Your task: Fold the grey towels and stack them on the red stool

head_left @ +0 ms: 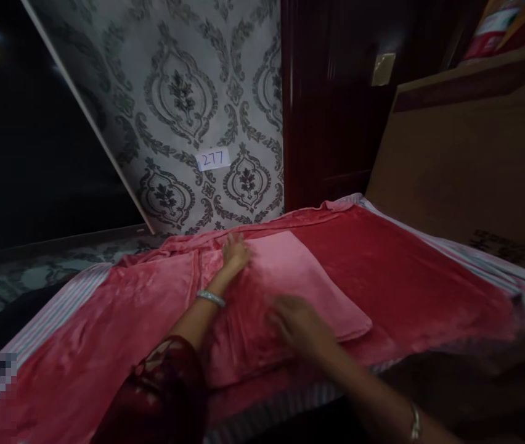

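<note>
A plush pink cloth (299,271) lies partly folded on a red blanket (396,271), its lighter side facing up on the right and deeper red folds between my hands. My left hand (237,253) rests at the far edge of these folds; motion smears its fingers, so their grip is unclear. Lower and to the right, my right hand (302,324) is closed with curled fingers at the near part of the same cloth. My left wrist carries a pale bracelet (211,298), my right a metal bangle (415,423).
Striped fabric (63,302) shows under the blanket's edges. Behind stand a patterned wall (183,92) with a paper marked 277 (213,158) and a dark red door (327,105). A large cardboard box (470,160) is at the right; a black panel (36,135) fills the left.
</note>
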{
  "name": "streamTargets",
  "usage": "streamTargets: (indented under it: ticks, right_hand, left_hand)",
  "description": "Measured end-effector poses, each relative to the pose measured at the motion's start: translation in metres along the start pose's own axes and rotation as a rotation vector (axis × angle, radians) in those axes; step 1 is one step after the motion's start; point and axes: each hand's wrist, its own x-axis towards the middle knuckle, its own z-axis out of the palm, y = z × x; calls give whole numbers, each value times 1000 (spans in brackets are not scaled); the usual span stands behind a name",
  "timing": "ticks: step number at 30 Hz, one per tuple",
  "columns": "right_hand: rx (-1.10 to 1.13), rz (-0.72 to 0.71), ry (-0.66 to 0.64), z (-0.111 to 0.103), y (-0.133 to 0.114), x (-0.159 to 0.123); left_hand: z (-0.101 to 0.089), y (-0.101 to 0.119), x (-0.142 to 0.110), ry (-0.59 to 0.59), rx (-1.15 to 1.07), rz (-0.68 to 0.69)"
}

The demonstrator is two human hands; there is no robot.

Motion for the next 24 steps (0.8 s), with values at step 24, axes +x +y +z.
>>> streamTargets:
  ticks: [24]
  right_hand:
    - [-208,325,-116,19,143,-18]
  left_hand:
    - [-2,-49,-130,-424,187,414]
